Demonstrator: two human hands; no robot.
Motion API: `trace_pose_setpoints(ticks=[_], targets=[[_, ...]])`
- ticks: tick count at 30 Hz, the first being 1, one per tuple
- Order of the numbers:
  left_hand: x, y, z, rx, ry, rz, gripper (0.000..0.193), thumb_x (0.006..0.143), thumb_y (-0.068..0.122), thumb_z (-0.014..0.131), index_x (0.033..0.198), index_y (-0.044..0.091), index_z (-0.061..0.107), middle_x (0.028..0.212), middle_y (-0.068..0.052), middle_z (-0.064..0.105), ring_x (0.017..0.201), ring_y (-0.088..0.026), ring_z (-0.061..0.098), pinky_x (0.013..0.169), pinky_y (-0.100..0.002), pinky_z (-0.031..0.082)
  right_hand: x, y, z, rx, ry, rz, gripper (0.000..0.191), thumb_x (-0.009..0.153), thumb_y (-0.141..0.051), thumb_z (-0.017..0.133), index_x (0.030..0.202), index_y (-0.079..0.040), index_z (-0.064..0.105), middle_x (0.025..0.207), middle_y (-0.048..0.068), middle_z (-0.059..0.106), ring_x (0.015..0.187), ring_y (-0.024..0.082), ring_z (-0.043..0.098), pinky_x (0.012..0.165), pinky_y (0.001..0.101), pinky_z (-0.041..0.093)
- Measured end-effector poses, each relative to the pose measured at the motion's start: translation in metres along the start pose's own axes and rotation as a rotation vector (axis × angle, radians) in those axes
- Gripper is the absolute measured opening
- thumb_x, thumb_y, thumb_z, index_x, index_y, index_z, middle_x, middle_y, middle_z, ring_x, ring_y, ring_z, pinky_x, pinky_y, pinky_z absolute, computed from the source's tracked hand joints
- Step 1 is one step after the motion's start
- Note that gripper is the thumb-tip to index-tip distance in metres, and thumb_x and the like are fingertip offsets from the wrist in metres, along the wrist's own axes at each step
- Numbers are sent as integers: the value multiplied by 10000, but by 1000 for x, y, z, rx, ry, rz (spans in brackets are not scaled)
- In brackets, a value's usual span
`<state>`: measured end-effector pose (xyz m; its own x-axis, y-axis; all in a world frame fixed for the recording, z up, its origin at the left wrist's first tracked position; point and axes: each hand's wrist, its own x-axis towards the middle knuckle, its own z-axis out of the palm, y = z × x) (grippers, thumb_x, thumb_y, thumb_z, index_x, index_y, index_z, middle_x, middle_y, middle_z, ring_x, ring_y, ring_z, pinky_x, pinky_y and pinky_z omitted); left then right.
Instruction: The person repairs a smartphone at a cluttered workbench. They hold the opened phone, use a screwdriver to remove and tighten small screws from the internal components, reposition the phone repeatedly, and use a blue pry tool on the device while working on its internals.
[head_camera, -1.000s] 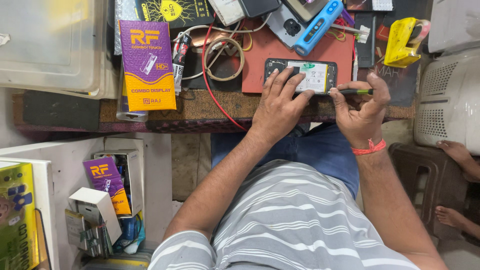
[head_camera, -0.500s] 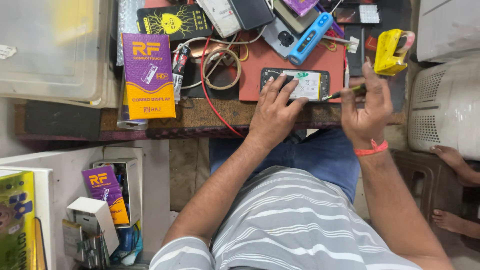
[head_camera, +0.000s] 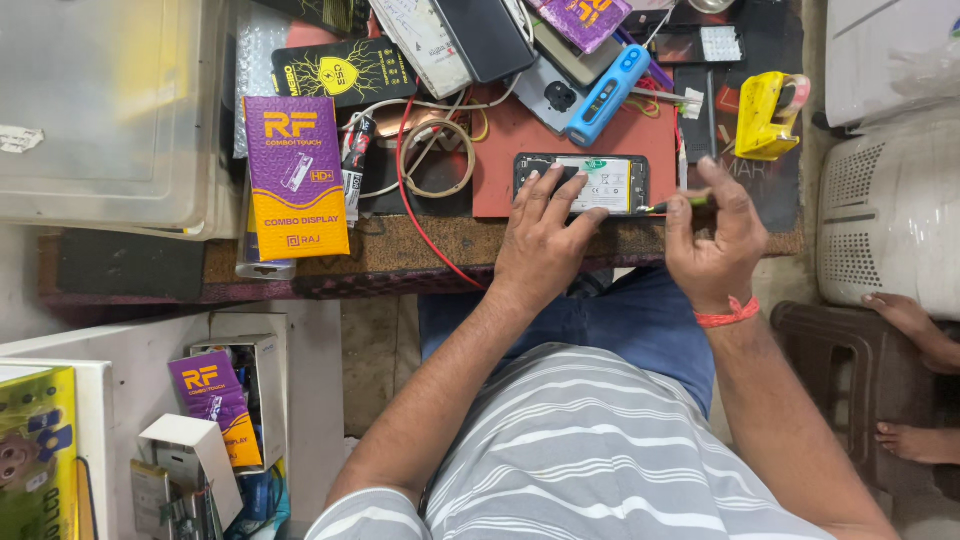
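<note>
Two hands: left hand (head_camera: 540, 240), right hand (head_camera: 712, 240). One opened phone (head_camera: 600, 184) under the left; one screwdriver (head_camera: 672, 206) in the right; one yellow tape dispenser (head_camera: 765, 115) beyond the right.

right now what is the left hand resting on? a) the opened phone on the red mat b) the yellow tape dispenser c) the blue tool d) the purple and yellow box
a: the left hand presses its fingers on the opened phone lying on the red mat.

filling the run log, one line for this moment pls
left hand: pressing opened phone | right hand: holds screwdriver, tip at phone edge | surface: red mat
</note>
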<state>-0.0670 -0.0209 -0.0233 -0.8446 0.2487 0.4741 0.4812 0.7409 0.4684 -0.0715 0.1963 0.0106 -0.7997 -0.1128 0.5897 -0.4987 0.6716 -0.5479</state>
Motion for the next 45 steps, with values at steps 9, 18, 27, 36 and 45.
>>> trace_pose_setpoints(ticks=[9, 18, 27, 36, 45], targets=[[1, 1, -1, -7, -9, 4, 227, 922, 147, 694, 1138, 188, 752, 1422, -120, 584, 1433, -355, 459, 1228, -556, 356, 4, -6, -1, -157, 17, 37, 449, 1027, -55, 828, 1410, -37, 593, 1034, 147, 697, 845, 185, 693, 739, 305, 565], [1, 0, 0, -6, 1, 6, 226, 920, 147, 699, 1135, 182, 756, 1416, -119, 586, 1434, -351, 456, 1229, -554, 350, 15, -21, -2, 161, -48, 3, 468, 1039, -5, 619, 1481, 14, 467, 1169, 177, 633, 1007, 178, 688, 783, 268, 575], [1, 1, 0, 6, -7, -4, 216, 932, 151, 692, 1135, 188, 754, 1420, -114, 580, 1431, -350, 454, 1234, -557, 342, 13, -18, 0, -89, -27, 36, 402, 1048, -16, 768, 1411, -21, 596, 1028, 122, 672, 843, 146, 682, 735, 289, 566], [2, 1, 1, -14, 10, 9, 213, 929, 194, 719, 1141, 176, 737, 1415, -124, 581, 1419, -358, 468, 1218, -558, 353, 10, -17, 2, -153, 6, -9, 448, 993, -91, 838, 1384, -55, 622, 937, 127, 658, 775, 186, 653, 684, 320, 538], [5, 4, -3, 3, 24, 25, 237, 902, 162, 733, 1139, 170, 739, 1399, -117, 594, 1403, -356, 487, 1217, -564, 364, 7, -13, 5, 20, -24, -11, 616, 1043, 7, 724, 1549, 2, 373, 1170, 219, 660, 1021, 279, 707, 798, 345, 609]])
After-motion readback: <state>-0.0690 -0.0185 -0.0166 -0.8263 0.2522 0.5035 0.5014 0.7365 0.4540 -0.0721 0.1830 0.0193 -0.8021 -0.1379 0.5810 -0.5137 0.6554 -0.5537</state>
